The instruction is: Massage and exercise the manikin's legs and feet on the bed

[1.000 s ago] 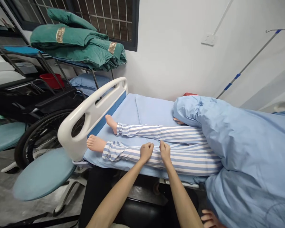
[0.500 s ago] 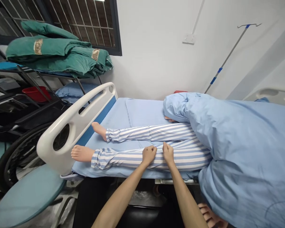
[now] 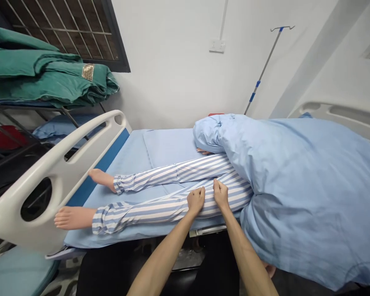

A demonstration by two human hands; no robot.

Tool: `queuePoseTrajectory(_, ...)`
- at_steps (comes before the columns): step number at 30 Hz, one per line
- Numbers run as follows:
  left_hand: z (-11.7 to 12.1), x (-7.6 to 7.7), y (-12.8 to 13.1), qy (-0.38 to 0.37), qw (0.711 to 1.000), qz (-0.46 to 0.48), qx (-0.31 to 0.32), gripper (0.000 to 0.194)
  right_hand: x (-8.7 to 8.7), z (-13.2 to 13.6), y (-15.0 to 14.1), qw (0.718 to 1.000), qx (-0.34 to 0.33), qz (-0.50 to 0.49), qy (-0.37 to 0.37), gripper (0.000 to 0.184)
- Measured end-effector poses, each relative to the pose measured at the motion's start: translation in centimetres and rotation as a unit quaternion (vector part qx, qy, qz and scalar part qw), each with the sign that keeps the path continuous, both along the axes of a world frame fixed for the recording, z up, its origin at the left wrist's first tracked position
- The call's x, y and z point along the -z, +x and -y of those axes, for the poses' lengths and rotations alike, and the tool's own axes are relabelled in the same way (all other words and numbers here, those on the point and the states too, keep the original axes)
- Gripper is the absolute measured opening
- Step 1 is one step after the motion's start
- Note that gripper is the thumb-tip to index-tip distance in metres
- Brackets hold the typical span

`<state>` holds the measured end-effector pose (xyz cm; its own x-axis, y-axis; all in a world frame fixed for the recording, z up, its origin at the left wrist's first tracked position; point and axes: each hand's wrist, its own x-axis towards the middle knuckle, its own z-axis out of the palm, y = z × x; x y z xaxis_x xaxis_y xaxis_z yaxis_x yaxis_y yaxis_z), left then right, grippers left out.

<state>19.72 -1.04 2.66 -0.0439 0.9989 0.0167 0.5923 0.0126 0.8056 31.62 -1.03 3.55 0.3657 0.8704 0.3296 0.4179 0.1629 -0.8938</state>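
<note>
My left hand (image 3: 196,200) is closed in a fist and rests on the nearer leg of a pair of blue-and-white striped trousers (image 3: 160,210). Close beside it, my right hand (image 3: 220,194) is also a fist, on the same thigh nearer the hip, thumb side up. Nothing shows in either hand. The trousers are on a figure lying on the bed, whose bare feet (image 3: 75,218) point toward the footboard. A light blue quilt (image 3: 290,172) covers the upper body, and only the fingers of one hand (image 3: 203,151) peek out below its edge.
The white footboard (image 3: 58,152) stands at the left end of the light blue bed sheet (image 3: 169,142). Behind the bed is an IV pole (image 3: 262,74). Folded green bedding (image 3: 55,78) lies on a rack at left, with a round teal stool seat (image 3: 21,267) in front.
The view has swung right, so the bed and footboard sit further left. Both fists have shifted up the thigh toward the hip and stay closed.
</note>
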Motion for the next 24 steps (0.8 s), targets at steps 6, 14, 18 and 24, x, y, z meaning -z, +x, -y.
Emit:
queuePoseTrajectory(6,-0.9,-1.0,1.7,0.034,0.998,0.051,0.021,0.047,1.5,1.0,2.3,0.995,0.041,0.096,-0.002,0.051)
queuePoseTrajectory(14,-0.1,-0.6,7.3,0.003,0.995,-0.095,0.037,0.049,0.0,1.1,5.8,0.998,0.036,0.052,0.002,0.057)
queuePoseTrajectory(18,0.3,-0.7,6.7,-0.01,0.995,-0.09,0.05,0.053,-0.6,0.8,9.9,0.986,0.133,0.096,0.008,0.053)
queuePoseTrajectory(24,-0.3,-0.7,5.6,-0.028,0.997,0.011,0.07,0.057,2.5,-0.2,11.4,0.953,0.213,0.215,-0.031,0.043)
